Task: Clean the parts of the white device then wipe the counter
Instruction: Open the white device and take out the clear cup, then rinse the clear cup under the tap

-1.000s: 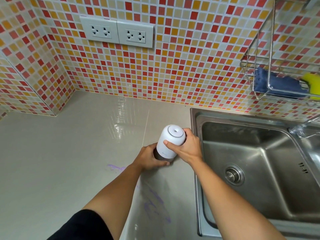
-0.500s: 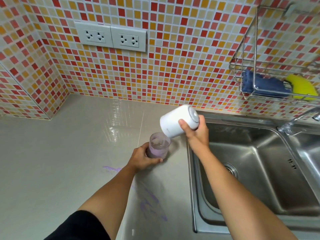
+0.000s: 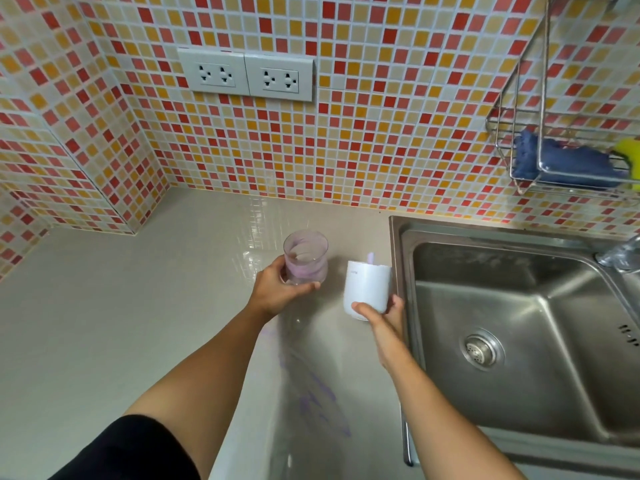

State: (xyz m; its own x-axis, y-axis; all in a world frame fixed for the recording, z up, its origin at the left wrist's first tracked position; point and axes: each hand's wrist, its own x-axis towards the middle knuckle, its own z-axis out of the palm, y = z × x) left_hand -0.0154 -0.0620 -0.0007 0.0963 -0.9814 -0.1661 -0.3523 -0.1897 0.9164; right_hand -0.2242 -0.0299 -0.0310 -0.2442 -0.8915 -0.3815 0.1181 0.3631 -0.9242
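Two grips clasp parts beside sink (image 3: 519, 306): left grip (image 3: 277, 289) clear cup (image 3: 306, 258), right grip (image 3: 379, 317) white cover (image 3: 367, 285), over purple-smeared counter (image 3: 138, 306).

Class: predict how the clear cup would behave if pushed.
The cup looks like rigid clear plastic or glass, so probably stiff. Its straight round wall suggests it would roll if tipped. Purple residue inside hints it may be wet and slippery for the left hand.

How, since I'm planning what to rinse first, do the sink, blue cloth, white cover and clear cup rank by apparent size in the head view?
1. sink, by far the largest.
2. blue cloth, only partly visible.
3. white cover and clear cup: they look about alike, so unranked.
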